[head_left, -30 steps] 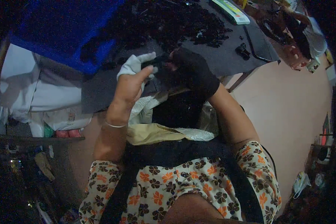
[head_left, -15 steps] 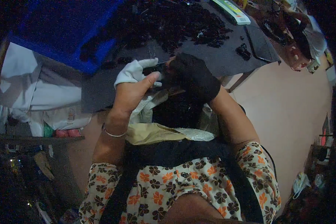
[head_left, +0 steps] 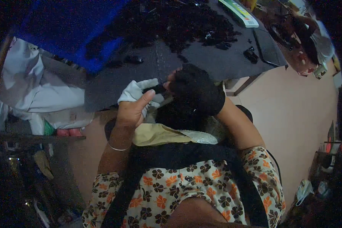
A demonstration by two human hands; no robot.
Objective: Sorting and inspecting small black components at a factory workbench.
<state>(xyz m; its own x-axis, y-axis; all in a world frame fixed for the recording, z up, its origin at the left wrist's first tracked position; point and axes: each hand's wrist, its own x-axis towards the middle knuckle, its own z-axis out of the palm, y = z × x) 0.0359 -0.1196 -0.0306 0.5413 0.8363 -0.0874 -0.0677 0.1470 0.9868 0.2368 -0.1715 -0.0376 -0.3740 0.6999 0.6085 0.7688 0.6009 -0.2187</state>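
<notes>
My left hand (head_left: 135, 99), in a white glove that leaves the thumb bare, is closed around a small black piece (head_left: 154, 89) held between thumb and fingers. My right hand (head_left: 195, 91) wears a black glove with bare fingertips. Its fingers are bent together close to the right end of that piece; what they pinch, if anything, is too dark to make out. Both hands are over the near edge of a dark grey work surface (head_left: 140, 68). Beyond them lies a wide heap of shiny black pieces (head_left: 174, 26).
A small dark piece (head_left: 133, 59) and a black clump (head_left: 250, 55) lie apart from the heap. At the back right is a white, green and yellow box (head_left: 239, 14). Blue material (head_left: 64, 34) covers the back left, white cloth (head_left: 57, 91) below it. A tan cover (head_left: 155, 135) crosses my lap.
Both hands have come down toward my body, over the surface's near edge. My left hand still grips the black piece, which now shows more plainly; my right fingers stay close to it.
</notes>
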